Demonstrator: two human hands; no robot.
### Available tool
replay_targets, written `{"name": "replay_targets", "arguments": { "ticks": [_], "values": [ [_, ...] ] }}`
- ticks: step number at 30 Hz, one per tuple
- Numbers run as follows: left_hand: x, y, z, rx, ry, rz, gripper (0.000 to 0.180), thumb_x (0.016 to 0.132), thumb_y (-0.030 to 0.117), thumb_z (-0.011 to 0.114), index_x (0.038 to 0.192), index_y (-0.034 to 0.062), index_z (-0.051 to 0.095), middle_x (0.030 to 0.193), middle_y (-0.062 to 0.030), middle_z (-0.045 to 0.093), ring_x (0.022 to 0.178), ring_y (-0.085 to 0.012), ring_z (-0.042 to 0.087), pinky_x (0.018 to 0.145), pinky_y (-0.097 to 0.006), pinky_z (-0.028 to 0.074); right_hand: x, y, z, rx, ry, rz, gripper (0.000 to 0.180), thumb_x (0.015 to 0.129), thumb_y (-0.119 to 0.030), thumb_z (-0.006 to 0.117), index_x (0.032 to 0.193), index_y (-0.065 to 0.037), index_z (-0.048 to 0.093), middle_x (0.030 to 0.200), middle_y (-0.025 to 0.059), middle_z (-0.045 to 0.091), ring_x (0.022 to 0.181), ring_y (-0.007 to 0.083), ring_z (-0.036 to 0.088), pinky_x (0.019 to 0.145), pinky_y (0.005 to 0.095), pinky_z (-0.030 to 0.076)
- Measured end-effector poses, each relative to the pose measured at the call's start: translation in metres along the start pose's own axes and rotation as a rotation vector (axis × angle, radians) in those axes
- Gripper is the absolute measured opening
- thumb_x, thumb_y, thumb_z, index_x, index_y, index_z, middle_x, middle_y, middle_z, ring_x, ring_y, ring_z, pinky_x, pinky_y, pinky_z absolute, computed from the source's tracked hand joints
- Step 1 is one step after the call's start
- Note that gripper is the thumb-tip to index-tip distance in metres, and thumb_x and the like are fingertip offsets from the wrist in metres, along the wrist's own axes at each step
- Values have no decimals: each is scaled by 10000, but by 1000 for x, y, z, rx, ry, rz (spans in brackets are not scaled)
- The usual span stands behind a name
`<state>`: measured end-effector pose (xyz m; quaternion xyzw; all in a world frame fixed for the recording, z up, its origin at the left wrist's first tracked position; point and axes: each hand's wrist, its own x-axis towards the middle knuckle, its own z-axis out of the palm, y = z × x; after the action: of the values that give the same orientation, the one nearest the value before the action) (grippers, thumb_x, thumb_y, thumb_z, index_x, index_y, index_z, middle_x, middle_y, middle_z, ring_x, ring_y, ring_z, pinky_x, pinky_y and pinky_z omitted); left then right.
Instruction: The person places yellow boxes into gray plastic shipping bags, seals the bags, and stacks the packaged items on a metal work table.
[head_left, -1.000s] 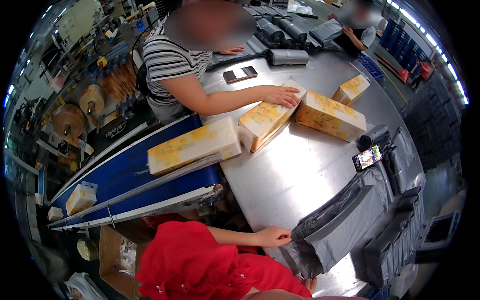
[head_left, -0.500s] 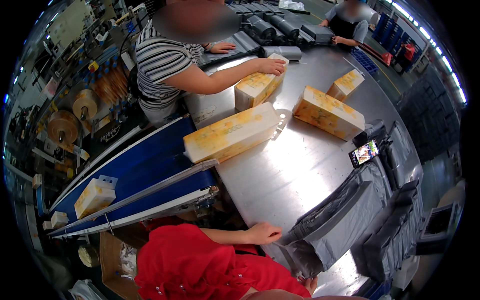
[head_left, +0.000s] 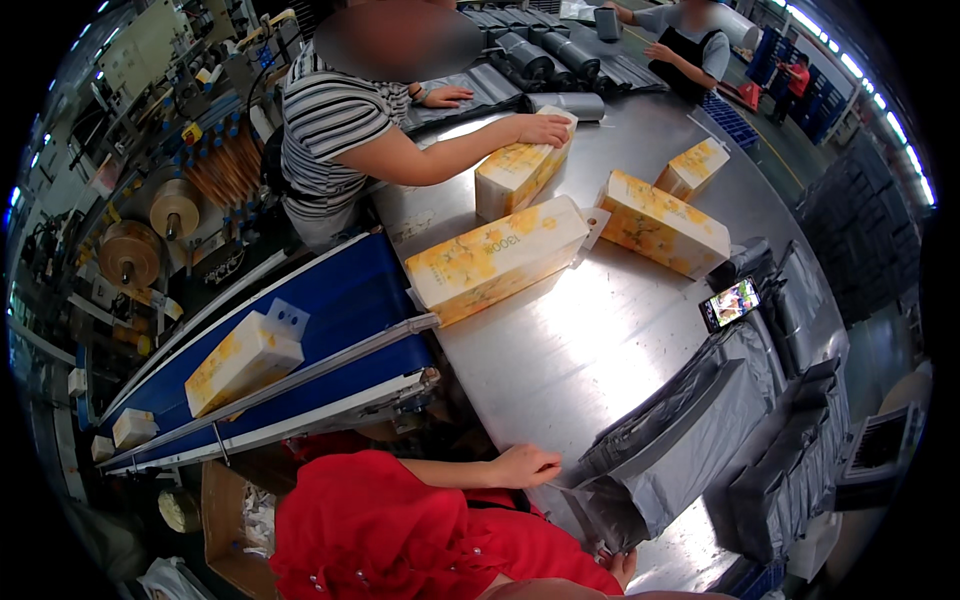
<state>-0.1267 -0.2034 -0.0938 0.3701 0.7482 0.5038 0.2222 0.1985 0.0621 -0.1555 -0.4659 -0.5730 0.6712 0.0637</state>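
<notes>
My left hand (head_left: 527, 466) rests on the metal table (head_left: 520, 390) with its fingers curled in and nothing visible in them. Just beyond its fingertips begins a stack of grey plastic bags (head_left: 680, 450). At the near corner of that stack, my right hand (head_left: 622, 568) closes on the edge of a bag; part of this hand is hidden by my red sleeve. A long white-and-yellow floral pack (head_left: 500, 255) straddles the conveyor's end and the table. Beyond it another such pack (head_left: 525, 170) lies under a co-worker's hand (head_left: 543, 130).
Two more floral packs (head_left: 665, 225) (head_left: 693, 168) lie on the table's far right. On the blue conveyor belt (head_left: 330, 290) rides a tabbed pack (head_left: 245, 362), with smaller ones behind. A lit phone (head_left: 731, 304) sits on the grey bags. Below the belt stands a cardboard box (head_left: 225, 540).
The belt's packs have moved up toward the table, and the long pack has slid farther onto it. A far co-worker has lifted a grey item. My hands have stayed nearly still.
</notes>
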Motion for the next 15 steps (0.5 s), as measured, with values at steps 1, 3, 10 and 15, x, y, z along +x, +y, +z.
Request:
{"name": "replay_targets", "arguments": {
  "ticks": [1, 3, 10, 15],
  "values": [
    [-1, 0, 0, -4, 0, -6, 188, 873, 231, 517, 778, 69, 528, 582, -148, 548, 568, -357, 553, 519, -430, 424, 0, 1, 0, 6, -2, 0, 434, 944, -142, 431, 1365, -95, 335, 1101, 122, 590, 796, 202, 637, 669, 298, 519],
    [-2, -1, 1, -9, 5, -11, 190, 874, 232, 516, 779, 67, 526, 578, -149, 545, 564, -358, 551, 518, -431, 424, 0, 2, 0, 9, -5, -3, 431, 944, -142, 432, 1362, -93, 339, 1099, 122, 590, 797, 201, 636, 670, 296, 518],
    [-3, -4, 3, 9, -6, -9, 202, 876, 237, 510, 780, 61, 529, 587, -155, 547, 577, -364, 555, 527, -442, 426, 2, 2, 0, 12, -14, -6, 418, 942, -140, 433, 1349, -84, 355, 1093, 120, 591, 800, 195, 631, 676, 291, 515],
    [-3, -6, 5, 26, -5, -11, 208, 877, 242, 509, 779, 60, 526, 598, -157, 549, 594, -367, 559, 537, -450, 428, 2, 2, 2, 11, -21, -6, 409, 941, -138, 434, 1339, -78, 367, 1089, 119, 591, 803, 191, 628, 681, 286, 513]
  ]
}}
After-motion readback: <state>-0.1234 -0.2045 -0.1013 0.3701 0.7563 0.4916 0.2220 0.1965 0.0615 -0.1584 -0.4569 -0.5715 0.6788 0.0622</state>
